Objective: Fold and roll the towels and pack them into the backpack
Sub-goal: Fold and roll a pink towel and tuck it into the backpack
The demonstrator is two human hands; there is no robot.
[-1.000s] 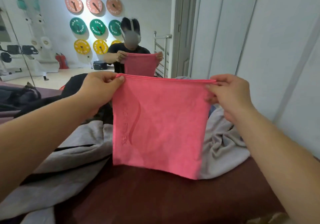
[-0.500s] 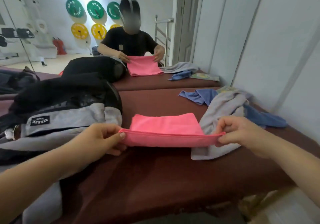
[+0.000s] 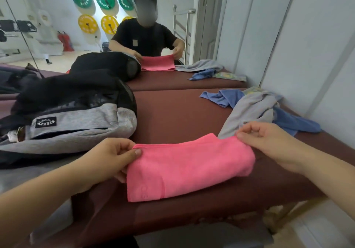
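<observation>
A pink towel [image 3: 184, 169] lies folded into a wide band on the maroon table [image 3: 172, 113] in front of me. My left hand [image 3: 109, 161] pinches its far left corner between thumb and fingers. My right hand [image 3: 269, 142] pinches the far right corner. A grey and black backpack [image 3: 76, 121] lies on its side to the left, touching the table's left part. A grey towel [image 3: 249, 111] and a blue towel [image 3: 295, 124] lie crumpled at the right, behind my right hand.
A large mirror [image 3: 57, 27] stands at the table's far edge and repeats the whole scene, with a person in a black shirt. A white wall [image 3: 317, 55] runs close along the right. The table's near edge drops to the floor below my arms.
The pink towel hung upright from both hands, was lowered flat onto the table, and is now folded over toward me. My view has tilted down.
</observation>
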